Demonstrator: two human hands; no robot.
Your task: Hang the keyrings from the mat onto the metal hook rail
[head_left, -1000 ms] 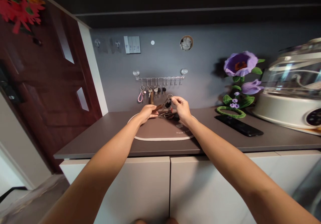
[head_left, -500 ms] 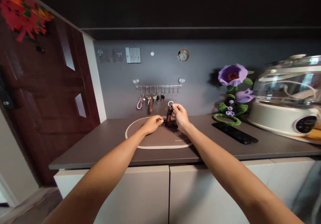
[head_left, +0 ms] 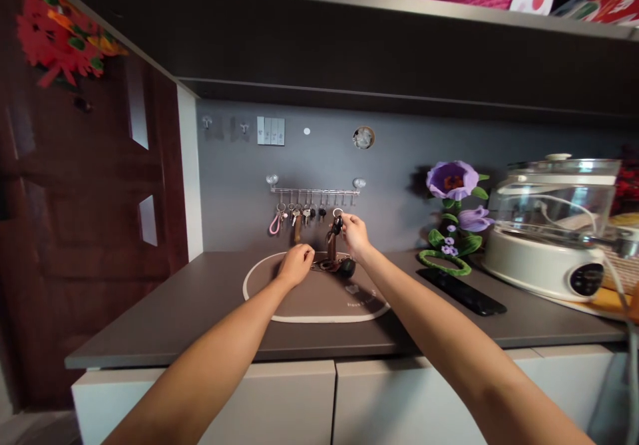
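My right hand [head_left: 353,232] is raised near the wall and pinches a bunch of keys [head_left: 334,231] with a ring and a brown strap that hangs down. The ring is just below the chrome hook rail [head_left: 314,191], where several other keys [head_left: 298,215] hang. My left hand [head_left: 296,264] rests closed on the oval brown mat [head_left: 309,295], next to more keys and a black fob [head_left: 335,266] lying there. What the left fingers hold, if anything, is hidden.
A black phone [head_left: 462,291] lies on the grey counter [head_left: 164,312] to the right, beside a purple knitted flower [head_left: 453,213] and a white cooker with a glass lid [head_left: 549,229]. A dark wooden door [head_left: 84,225] stands at left. A shelf runs overhead.
My right hand has lifted the key bunch from over the mat up toward the hook rail. My left hand let go of the strap and sank onto the mat. The view tilted upward.
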